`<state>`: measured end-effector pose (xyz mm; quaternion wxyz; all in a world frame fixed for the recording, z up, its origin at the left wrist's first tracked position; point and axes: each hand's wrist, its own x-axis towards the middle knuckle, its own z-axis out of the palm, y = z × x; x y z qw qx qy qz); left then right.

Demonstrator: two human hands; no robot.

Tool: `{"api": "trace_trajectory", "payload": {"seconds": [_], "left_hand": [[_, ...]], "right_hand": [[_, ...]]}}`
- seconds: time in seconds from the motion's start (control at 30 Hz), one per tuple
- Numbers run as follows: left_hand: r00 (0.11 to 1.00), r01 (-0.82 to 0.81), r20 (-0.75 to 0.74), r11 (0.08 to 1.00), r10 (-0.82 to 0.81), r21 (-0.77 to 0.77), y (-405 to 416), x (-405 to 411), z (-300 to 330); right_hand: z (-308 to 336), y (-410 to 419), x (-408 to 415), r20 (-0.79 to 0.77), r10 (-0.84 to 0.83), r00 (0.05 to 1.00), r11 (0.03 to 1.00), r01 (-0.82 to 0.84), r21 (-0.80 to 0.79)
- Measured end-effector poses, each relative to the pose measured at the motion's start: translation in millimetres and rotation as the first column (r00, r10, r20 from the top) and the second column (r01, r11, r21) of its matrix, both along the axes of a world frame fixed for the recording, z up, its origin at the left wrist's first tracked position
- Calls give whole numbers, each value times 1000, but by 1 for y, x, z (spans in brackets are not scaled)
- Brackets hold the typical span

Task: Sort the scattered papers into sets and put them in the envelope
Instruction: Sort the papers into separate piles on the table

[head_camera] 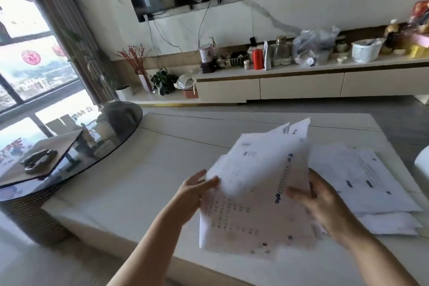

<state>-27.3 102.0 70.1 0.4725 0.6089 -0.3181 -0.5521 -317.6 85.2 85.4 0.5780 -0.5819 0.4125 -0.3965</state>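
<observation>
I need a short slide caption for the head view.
Both hands, left hand and right hand, hold a sheaf of printed papers above a white table.

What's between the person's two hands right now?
In the head view, a loose bundle of printed papers spans the gap: the left hand holds its left edge, and the right hand holds its right side.
</observation>
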Motion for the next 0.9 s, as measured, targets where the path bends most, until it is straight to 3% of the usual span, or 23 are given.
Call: {"api": "trace_trajectory", "payload": {"seconds": [0.13,0.23,0.3,0.4,0.5,0.6,0.77,0.9], "left_hand": [[982,56,-170,990,-77,-126,17,3,16],[996,32,-79,992,-42,-122,27,2,20],[999,-12,-34,986,6,-168,30,3,24],[996,-91,-44,957,82,-276,34,9,33],[999,-36,10,932,43,-360,40,16,46],[998,15,63,930,9,-367,42,11,51],[937,-145,249,921,245,-361,33,-17,63],[900,-180,276,865,337,-469,33,-18,72]], "right_hand": [[17,-9,8,-72,-8,997,999,5,-40],[18,-13,17,-273,-83,959,992,53,-114],[20,-15,24,-312,-102,945,986,56,-154],[36,-11,30,-225,-99,969,987,66,-146],[47,-8,29,-129,-84,988,992,70,-110],[50,-5,34,-128,-112,985,992,102,-80],[56,-1,60,-149,-189,971,970,161,-182],[67,-1,63,-47,-238,970,948,222,-230]]}}
